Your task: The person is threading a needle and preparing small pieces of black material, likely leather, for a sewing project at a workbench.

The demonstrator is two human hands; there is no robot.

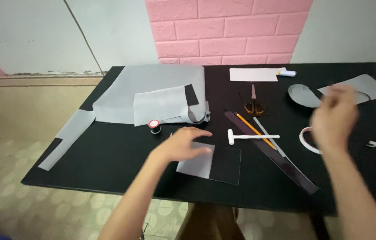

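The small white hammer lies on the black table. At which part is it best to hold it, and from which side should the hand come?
Probably the handle of the white hammer, near its free right end. The handle lies flat, pointing right, with the head at the left. Come from above: the pencil crosses close to that end, so a sideways approach would likely disturb it. The right hand hangs nearest to that end.

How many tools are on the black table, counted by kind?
Orange-handled scissors: 1
Yellow pencil: 1
White T-shaped tool: 1
Small thread spool with red top: 1
White glue stick with blue cap: 1
Total: 5
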